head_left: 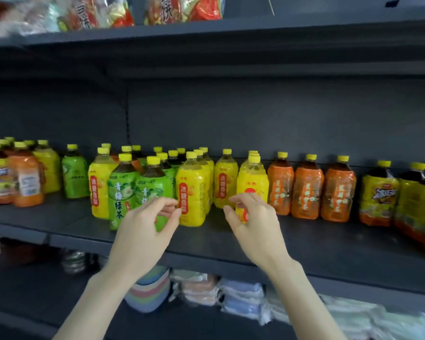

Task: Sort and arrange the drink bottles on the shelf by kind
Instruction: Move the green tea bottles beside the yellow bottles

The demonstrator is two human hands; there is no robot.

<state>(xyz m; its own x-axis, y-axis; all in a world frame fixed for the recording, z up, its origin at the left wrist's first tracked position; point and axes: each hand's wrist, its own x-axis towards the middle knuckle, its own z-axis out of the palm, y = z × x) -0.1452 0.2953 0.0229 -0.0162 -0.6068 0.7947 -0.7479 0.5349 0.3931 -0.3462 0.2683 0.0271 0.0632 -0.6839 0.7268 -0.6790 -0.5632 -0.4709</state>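
Roughly at chest height, a dark shelf (329, 241) holds a row of yellow-capped drink bottles. Two bare hands hover in front of it. The left hand (142, 231) and the right hand (255, 229) both have their fingers half curled, thumb apart from fingertips, and hold nothing.

Between the hands stands a yellow-labelled bottle (193, 187), with more of its kind lined up behind it. Another yellow bottle (253, 180) stands directly behind the right hand's fingers; whether they touch it cannot be told. Behind the left hand stand two green-labelled bottles (122, 190), with a mixed crowd of bottles behind them.

These bottles look full, so probably fairly heavy for one hand. Their glossy plastic wrap is likely slippery and the walls slightly yielding. A grip round the waist of the body, or round the ridged cap and neck, seems safest.

To the right of the right hand stand three orange-labelled bottles (308, 187), and beyond them dark-tea bottles (378, 195). Far to the left of the left hand is a mixed cluster (26, 177). Close neighbours could topple when one bottle is pulled out.

Above the hands are snack bags (182, 8). Below them are pastel stacked bowls (150, 290) and folded cloths (241, 298).
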